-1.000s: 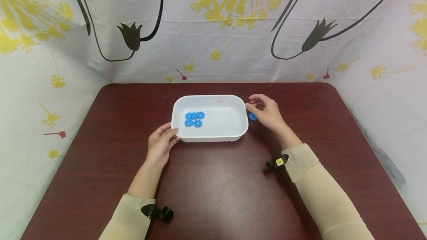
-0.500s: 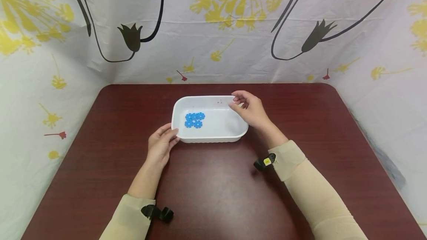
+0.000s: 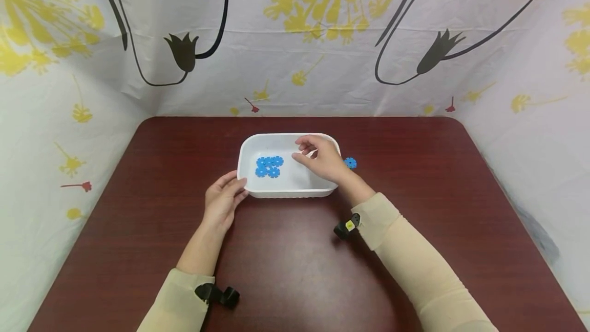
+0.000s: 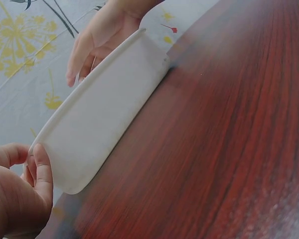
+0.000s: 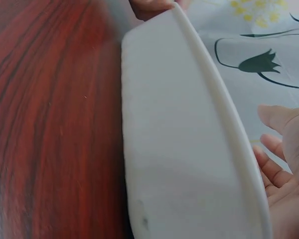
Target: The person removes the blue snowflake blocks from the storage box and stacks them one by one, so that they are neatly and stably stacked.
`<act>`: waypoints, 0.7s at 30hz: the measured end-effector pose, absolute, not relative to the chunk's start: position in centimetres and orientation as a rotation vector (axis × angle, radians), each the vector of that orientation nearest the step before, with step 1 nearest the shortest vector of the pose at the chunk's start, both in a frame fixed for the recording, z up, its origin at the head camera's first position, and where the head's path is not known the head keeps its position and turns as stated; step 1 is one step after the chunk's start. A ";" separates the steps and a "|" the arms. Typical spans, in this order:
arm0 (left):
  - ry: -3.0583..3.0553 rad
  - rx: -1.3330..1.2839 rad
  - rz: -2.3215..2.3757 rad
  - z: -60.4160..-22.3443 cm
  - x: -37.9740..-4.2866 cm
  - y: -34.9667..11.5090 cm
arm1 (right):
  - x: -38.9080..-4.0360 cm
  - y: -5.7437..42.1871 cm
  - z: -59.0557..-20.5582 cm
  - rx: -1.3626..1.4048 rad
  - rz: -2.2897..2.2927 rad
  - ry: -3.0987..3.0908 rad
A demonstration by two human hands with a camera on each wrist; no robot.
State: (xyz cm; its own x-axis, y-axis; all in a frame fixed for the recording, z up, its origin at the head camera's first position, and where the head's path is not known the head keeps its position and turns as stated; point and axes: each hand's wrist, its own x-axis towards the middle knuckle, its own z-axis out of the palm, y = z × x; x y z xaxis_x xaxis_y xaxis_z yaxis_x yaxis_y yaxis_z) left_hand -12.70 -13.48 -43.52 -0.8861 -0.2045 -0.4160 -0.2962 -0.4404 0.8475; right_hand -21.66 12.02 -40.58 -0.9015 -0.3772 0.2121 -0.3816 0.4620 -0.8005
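Observation:
A white plastic tray point(image 3: 295, 193) stands on the table with several blue snowflake building discs point(image 3: 269, 166) lying flat in its left half. My left hand point(image 3: 222, 201) grips the tray's near left corner, thumb over the rim; the left wrist view shows the thumb and fingers around that edge. Over the right half of the tray hovers my right hand point(image 3: 320, 158), its thumb and fingers apart and loosely bent, with nothing between them. Just outside the tray's right end, another blue disc point(image 3: 351, 163) lies on the table, beside the right hand's heel.
The dark red wooden table point(image 3: 286, 260) has its back edge a little beyond the tray. White cloth point(image 3: 322, 81) with printed flowers hangs behind and along both sides. Each wrist carries a small black camera point(image 3: 345, 226).
My right hand has moved left from beside the disc outside the tray to over the tray's inside. That disc now shows fully again. The left hand and the tray stay put.

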 end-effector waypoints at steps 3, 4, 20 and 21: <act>1.634 -0.734 2.511 -43.5 -12.7 -13.5 | -21.7 11.4 -41.0 0.717 1.470 -2.700; 1.634 -0.733 2.511 -43.6 -12.7 -13.5 | -21.7 11.3 -41.1 0.721 1.470 -2.703; 1.649 -0.718 2.501 -43.6 -12.8 -13.6 | -22.1 9.0 -41.9 0.739 1.391 -2.804; 1.648 -0.717 2.502 -43.6 -12.8 -13.6 | -22.1 8.9 -41.9 0.748 1.387 -2.810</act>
